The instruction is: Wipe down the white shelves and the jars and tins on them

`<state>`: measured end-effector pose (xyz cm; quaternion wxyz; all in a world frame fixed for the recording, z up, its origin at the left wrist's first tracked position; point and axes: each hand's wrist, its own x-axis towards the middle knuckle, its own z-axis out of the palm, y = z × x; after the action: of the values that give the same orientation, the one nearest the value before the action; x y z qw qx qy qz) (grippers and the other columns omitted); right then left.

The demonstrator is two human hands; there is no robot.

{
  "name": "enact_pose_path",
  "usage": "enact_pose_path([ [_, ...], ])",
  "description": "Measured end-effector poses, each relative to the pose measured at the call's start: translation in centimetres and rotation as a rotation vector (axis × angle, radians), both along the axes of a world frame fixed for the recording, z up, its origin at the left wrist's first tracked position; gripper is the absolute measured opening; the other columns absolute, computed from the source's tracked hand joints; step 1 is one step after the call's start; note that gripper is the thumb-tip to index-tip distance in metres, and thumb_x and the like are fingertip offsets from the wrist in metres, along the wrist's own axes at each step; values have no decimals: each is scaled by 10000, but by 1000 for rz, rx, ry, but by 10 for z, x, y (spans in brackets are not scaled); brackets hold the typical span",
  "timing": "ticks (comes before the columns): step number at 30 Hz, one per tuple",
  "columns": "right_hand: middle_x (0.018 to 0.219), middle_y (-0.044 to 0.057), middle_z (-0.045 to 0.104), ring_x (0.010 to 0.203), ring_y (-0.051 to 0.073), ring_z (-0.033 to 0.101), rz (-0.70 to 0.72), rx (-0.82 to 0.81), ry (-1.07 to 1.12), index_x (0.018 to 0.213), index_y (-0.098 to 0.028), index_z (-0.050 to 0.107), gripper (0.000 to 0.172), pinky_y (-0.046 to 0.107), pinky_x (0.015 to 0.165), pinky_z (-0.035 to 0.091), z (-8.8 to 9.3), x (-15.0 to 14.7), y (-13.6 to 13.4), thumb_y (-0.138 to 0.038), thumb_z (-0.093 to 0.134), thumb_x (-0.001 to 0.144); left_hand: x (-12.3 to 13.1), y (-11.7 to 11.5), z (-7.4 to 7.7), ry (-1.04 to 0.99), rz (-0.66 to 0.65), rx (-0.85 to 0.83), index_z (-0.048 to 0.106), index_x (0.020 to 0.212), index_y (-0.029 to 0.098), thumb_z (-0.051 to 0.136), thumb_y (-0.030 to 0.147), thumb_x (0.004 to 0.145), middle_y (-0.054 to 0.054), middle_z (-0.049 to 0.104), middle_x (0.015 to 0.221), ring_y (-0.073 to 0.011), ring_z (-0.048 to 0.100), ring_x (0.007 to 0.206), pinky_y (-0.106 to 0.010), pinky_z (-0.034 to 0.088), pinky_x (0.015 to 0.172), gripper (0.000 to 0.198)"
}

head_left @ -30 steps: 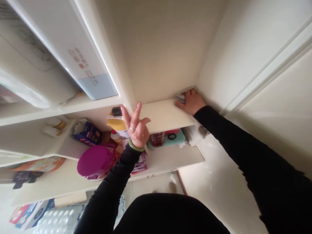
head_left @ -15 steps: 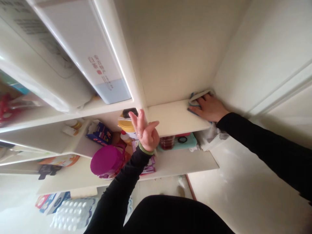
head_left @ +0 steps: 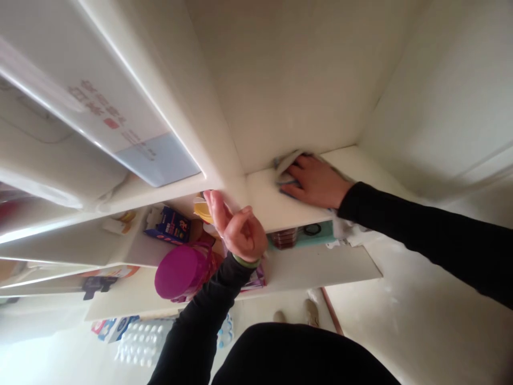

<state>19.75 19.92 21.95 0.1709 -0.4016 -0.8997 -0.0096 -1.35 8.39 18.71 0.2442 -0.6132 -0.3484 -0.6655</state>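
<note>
A grey cloth with blue edging [head_left: 282, 167] lies bunched on the upper white shelf board [head_left: 264, 198], close to the back wall. My right hand [head_left: 315, 182] is on top of it, pressing it against the board with fingers over the folds; part of the cloth is hidden beneath. My left hand [head_left: 242, 232] hovers in front of the shelf divider, palm up. Its fingers are loosely bent and apart, with nothing in them. Beside the left wrist stands a jar with a purple lid [head_left: 178, 271].
A white box with red print [head_left: 108, 117] fills the upper left shelf. Lower down are a dark blue box [head_left: 170, 224], a yellow container [head_left: 202, 209] and a teal tray [head_left: 326, 231]. Packs of bottles [head_left: 144, 339] stand on the floor.
My right hand and the cloth have slid left along the shelf board. My left hand has come slightly lower, its fingers bent more. The view has shifted as well.
</note>
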Motion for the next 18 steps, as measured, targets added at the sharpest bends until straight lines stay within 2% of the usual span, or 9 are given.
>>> enact_pose_path([
  [5,1402,247,668,1310,399,582,127,-16,48,1366,-93,717,568,548,1190,437,0,-45,-6,-531,520,1064,2,-1,-7,-51,100,-59,567,1308,272,526,87,984,-124,366,1802,-291,192,1758,-646,179,1438,376],
  [8,1372,229,696,1256,359,623,255,-54,72,1355,-86,705,514,510,1156,464,0,-71,-6,-476,508,1084,1,0,-10,-62,77,-60,576,1274,261,504,116,1018,-146,451,1746,-279,217,1752,-619,183,1441,303],
  [11,1349,236,707,1225,348,647,275,-53,103,1344,-75,687,491,504,1128,479,1,-86,-5,-456,500,1096,0,1,-9,-52,117,-79,580,1228,240,481,150,1048,-179,493,1704,-268,244,1746,-589,240,1430,224],
  [14,1372,233,708,1267,345,650,249,-74,121,1372,-88,662,491,498,1155,470,2,-77,-6,-462,499,1100,-1,1,-4,2,103,-58,573,1241,225,458,140,1057,-196,453,1722,-270,217,1754,-577,315,1402,233],
  [18,1390,226,700,1310,353,641,75,-78,98,1404,-105,636,531,500,1191,463,0,-23,-3,-502,487,1086,-1,1,2,37,63,-18,566,1257,230,444,105,1043,-188,450,1719,-263,237,1748,-592,320,1397,276],
])
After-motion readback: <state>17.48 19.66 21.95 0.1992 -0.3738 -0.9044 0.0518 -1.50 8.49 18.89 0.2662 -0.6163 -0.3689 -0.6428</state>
